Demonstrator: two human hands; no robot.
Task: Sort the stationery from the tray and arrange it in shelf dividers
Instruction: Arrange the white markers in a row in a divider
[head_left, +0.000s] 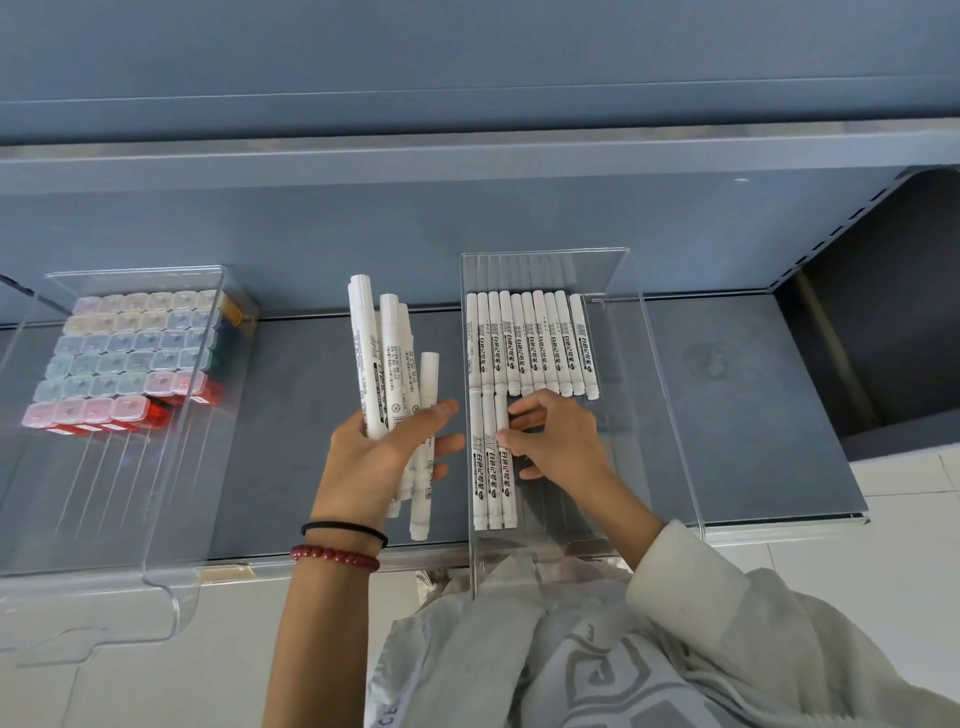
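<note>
My left hand (379, 457) grips a bundle of several white markers (387, 358), held upright over the grey shelf between two clear dividers. My right hand (558, 441) reaches into the right clear divider (670, 395) and pinches a white marker (503, 457) lying in the near row. That near row holds three markers side by side at the divider's left wall. Behind it, a far row of several white markers (532, 345) lies packed across the divider.
A second clear divider (208, 441) on the left holds rows of small coloured boxes (130, 353). The grey shelf (753, 415) ends at the right, with a dark gap beyond. White floor tiles lie below, and my pale sleeve covers the lower right.
</note>
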